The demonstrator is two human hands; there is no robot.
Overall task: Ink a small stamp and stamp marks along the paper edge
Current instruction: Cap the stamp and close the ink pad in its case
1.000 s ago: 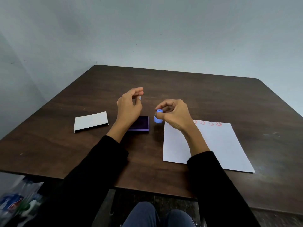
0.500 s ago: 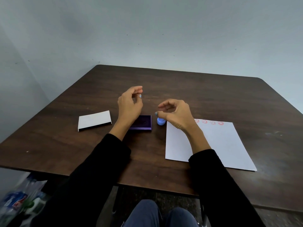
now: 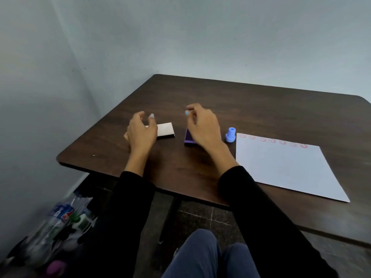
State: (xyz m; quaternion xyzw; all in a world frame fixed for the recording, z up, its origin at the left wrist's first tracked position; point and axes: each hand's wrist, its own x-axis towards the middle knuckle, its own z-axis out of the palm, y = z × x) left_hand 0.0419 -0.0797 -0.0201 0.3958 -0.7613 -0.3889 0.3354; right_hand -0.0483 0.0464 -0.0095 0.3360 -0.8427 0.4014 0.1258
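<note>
A small blue stamp point(image 3: 230, 135) stands upright on the table, just left of the white paper point(image 3: 285, 167). Several red marks run along the paper's far edge. The purple ink pad point(image 3: 188, 138) lies to the stamp's left, mostly covered by my right hand point(image 3: 202, 127), which hovers over it with fingers loosely curled and holds nothing. My left hand point(image 3: 141, 132) hangs open above the white lid point(image 3: 165, 130), fingers apart, hiding the lid's left part.
The dark wooden table point(image 3: 251, 109) has its left edge and near-left corner close to my left hand. Plastic bottles point(image 3: 60, 219) sit on the floor at the lower left. My knees show below the table's front edge.
My right hand set the blue stamp down beside the paper, let go, and moved left over the ink pad. My left hand shifted left over the white lid. The view turned left.
</note>
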